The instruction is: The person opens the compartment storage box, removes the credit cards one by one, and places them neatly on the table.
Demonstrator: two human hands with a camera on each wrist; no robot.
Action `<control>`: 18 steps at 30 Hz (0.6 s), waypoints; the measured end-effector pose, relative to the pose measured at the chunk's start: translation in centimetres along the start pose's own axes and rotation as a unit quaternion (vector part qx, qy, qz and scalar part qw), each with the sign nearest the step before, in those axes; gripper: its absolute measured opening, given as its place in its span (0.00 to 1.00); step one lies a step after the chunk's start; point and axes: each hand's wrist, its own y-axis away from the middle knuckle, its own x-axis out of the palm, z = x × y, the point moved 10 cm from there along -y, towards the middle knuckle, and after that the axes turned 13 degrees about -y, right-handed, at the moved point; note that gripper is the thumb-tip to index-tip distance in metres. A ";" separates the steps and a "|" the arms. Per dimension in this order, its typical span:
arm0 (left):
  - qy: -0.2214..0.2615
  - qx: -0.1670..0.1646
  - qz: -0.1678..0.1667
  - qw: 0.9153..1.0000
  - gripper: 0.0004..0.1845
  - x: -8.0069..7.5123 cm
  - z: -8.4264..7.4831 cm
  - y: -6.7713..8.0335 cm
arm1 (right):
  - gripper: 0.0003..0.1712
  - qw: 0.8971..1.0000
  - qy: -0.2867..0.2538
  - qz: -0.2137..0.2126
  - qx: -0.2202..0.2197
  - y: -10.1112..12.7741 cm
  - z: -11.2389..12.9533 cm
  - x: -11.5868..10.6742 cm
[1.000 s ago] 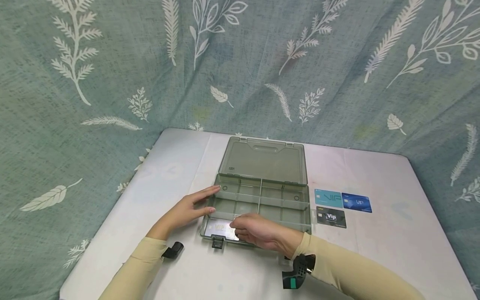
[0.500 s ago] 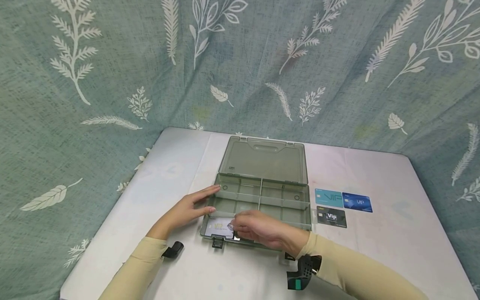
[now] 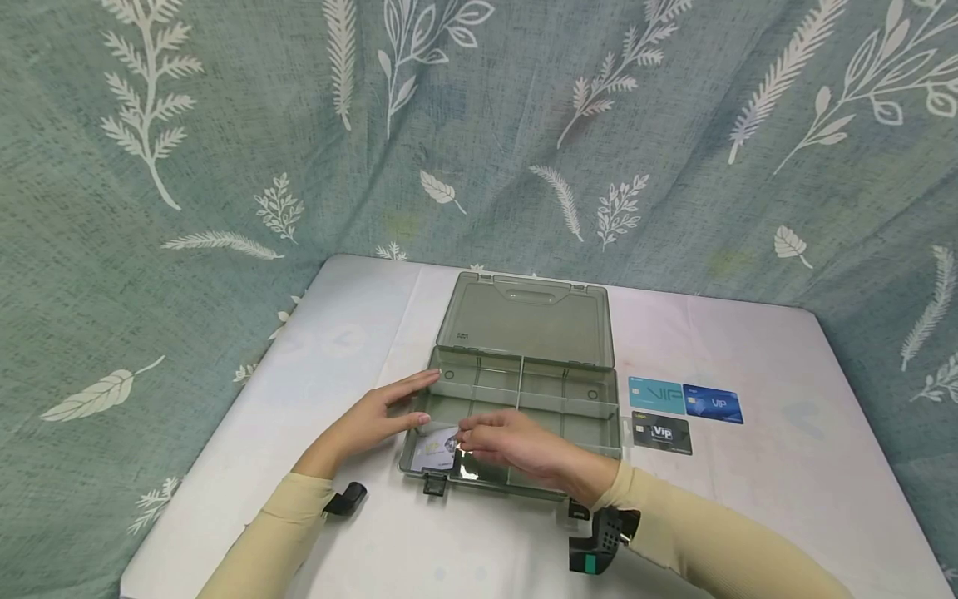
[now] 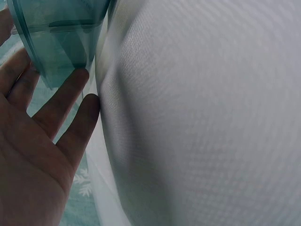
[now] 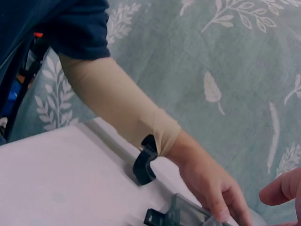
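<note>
A translucent grey-green divided box point(image 3: 569, 428) stands with its lid point(image 3: 524, 320) laid back. My left hand point(image 3: 367, 424) rests its extended fingers against the box's left side; in the left wrist view those fingers touch the clear plastic wall point(image 4: 61, 42). Over the front row, my right hand point(image 3: 516, 445) pinches the right end of a white card point(image 3: 432, 449) that has its left part in the front-left compartment. The card seems tilted, its right end raised. The right wrist view catches part of the right hand point(image 5: 284, 190) and, across from it, the left hand point(image 5: 209, 181) at the box corner.
Right of the box lie a teal VIP card point(image 3: 655, 395), a blue VIP card point(image 3: 713, 403) and a black Vip card point(image 3: 662, 433) on the white tabletop point(image 3: 786, 491). Front latches point(image 3: 434, 484) hang down. A leaf-patterned curtain point(image 3: 494, 166) surrounds the table.
The white card's right end has come up and shifted left, baring the dark compartment floor beside it. My right hand has risen slightly with it. The left hand stays put.
</note>
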 end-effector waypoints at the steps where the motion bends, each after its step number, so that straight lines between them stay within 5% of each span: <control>1: 0.001 0.001 0.000 1.000 0.36 0.0 0.0 0.0 | 0.32 1.000 0.007 0.000 -0.004 -0.1 0.1 0.0; 18: 0.005 0.012 0.001 1.000 0.36 0.0 -0.2 0.0 | 0.25 0.992 0.112 -0.016 -0.058 -2.5 -0.4 -0.7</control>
